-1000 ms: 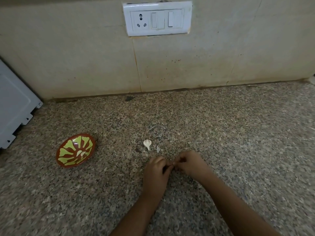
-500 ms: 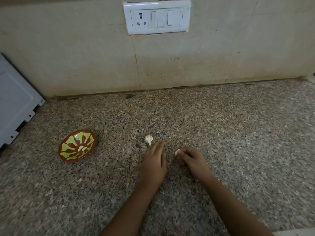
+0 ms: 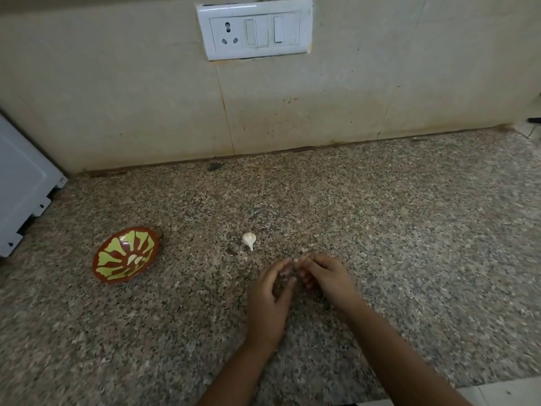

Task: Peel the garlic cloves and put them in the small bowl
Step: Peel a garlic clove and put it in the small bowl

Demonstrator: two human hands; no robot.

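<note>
Two bare forearms: enter from the bottom edge, both cut off by the frame, the elbows out of sight.

Left hand: loosely curled, thumb and forefinger spread, held just above the speckled granite surface. Nothing seen gripped in it.

Right hand: fingers bunched toward the left hand, fingertips nearly meeting it. A small pale scrap shows at the fingertips; blurred, so whether it is a garlic clove or loose skin cannot be told, nor whether the right hand truly pinches it.

Flakes of skin: a few pale bits on the surface just beyond the hands, too small to count.

Garlic piece: white, pointed end toward the viewer, lying alone on the surface just beyond the hands and to their left, touching neither.

Small bowl: brown with yellow-green leaf pattern, tilted on the surface well to the left of the hands. Two or three pale cloves lie in its bottom; exact number unclear.

White appliance: far left, cut off by the frame; kind not identifiable.

Tiled wall: stained, behind the surface.

Switch plate: white, one socket and two switches, top edge partly cropped.
</note>
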